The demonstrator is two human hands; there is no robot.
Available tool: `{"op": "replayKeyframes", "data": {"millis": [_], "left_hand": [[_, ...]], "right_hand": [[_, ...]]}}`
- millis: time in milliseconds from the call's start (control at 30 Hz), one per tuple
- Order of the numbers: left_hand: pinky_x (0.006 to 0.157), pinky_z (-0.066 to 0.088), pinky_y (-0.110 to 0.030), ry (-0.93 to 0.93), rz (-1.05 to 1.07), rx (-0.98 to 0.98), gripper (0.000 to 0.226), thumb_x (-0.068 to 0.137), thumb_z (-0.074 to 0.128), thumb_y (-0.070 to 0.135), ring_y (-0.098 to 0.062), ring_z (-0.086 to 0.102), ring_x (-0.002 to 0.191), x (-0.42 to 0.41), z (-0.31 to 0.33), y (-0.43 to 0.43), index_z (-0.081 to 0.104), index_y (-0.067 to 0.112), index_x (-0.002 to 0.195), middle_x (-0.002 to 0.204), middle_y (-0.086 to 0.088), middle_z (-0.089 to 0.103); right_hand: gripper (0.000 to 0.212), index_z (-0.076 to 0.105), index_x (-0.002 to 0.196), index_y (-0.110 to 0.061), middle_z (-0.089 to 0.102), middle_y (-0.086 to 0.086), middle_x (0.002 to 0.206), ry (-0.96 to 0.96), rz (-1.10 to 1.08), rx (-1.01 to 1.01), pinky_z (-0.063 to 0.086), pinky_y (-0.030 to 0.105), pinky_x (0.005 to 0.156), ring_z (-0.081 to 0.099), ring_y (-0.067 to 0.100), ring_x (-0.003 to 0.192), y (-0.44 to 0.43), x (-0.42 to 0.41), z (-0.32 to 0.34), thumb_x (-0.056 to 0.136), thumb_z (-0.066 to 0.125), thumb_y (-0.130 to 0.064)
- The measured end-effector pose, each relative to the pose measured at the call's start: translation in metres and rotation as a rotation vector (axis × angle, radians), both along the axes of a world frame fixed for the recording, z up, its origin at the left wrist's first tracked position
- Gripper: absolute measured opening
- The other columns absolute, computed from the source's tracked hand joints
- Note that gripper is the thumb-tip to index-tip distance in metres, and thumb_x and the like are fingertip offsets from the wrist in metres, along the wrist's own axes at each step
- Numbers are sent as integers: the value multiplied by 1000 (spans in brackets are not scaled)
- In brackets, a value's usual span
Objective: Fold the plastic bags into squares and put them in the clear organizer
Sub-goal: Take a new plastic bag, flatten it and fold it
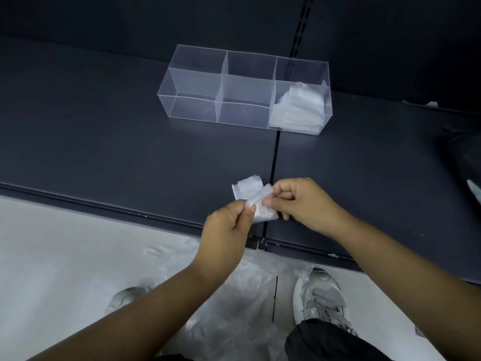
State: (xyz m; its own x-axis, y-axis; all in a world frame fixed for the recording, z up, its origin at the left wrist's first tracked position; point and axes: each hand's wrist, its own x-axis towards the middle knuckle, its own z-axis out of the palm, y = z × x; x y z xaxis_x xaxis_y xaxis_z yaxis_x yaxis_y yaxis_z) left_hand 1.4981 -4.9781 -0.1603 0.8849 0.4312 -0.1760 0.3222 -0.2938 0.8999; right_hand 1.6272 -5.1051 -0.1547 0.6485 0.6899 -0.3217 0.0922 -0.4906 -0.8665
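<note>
item: plastic bag (247, 190), part-folded, held just above the near edge of the shelf (104, 142), near centre, over the seam between two shelf panels.

handling (judgement): thin translucent white film. v. light, limp, no stiffness of its own. likely slick, and likely to spring open if let go, so each fold needs a constant pinch or a press flat on the shelf. not fragile, but creases can run off-line and trap air.

hands: left hand (229, 225) pinches the bag's near-left part btwn thumb and fingers. right hand (299, 201) pinches the right side, thumb on top, other fingers curled. both grasp the bag.

grip pts (judgement): take hold at folded edges and corners, where layers stack, not mid-panel. a loose flap sticks out at the far left and needs tucking in to make a square.

clear organizer (197, 82): far side of the shelf, well apart from the hands. rigid clear plastic, rectangular, straight walls, internal dividers. the right-end section holds folded bags (299, 110): whitish flat squares, stacked and leaning.

floor (52, 256): pale, smooth. loose bags (234, 295) lie crumpled near the feet, clear and wrinkled. grey mesh shoe (322, 300) at near right.
</note>
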Motion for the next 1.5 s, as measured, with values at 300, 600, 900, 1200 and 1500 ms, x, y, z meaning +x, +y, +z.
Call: {"op": "replayKeyframes", "data": {"millis": [300, 600, 900, 1200, 1500], "left_hand": [[69, 52, -25, -72, 71, 383, 24, 92, 61, 24, -9, 62, 78, 12, 8, 21, 54, 20, 115, 89, 7, 66], [119, 2, -49, 207, -405, 995, 63, 98, 7, 51, -22, 5, 149, 12, -31, 26, 20, 21, 152, 161, -2, 15], [118, -6, -50, 312, -405, 1019, 83, 86, -8, 67, -20, -10, 148, 12, -34, 28, -4, 17, 153, 161, 0, -5], [116, -13, -50, 406, -309, 1018, 91, 80, -16, 71, -22, -25, 143, 12, -31, 17, -26, 7, 144, 158, -10, -22], [115, -18, -35, 343, -191, 743, 105, 72, -12, 83, -11, -27, 140, 1, -20, 38, -10, 14, 151, 160, -2, -17]], "right_hand": [[23, 64, 66, -17, 55, -11, 52, -195, -143, -188, 35, 19, 49, 46, 1, 43, 25, 4, -8, 88, 67, -25], [22, 66, 84, -16, 65, -5, 75, -314, -167, -289, 52, 36, 67, 62, 15, 72, 34, -4, -2, 89, 61, -37], [21, 62, 99, -16, 48, -11, 78, -712, -273, -304, 38, 35, 80, 57, 20, 84, 8, -34, -17, 86, 69, -30], [21, 56, 81, -28, 50, -12, 89, -537, -279, -408, 32, 28, 83, 47, 9, 90, 17, -41, -15, 83, 65, -47], [16, 62, 82, -16, 67, -8, 63, -122, -245, 28, 46, 13, 62, 56, -2, 56, 44, 24, 45, 79, 75, -9]]}}
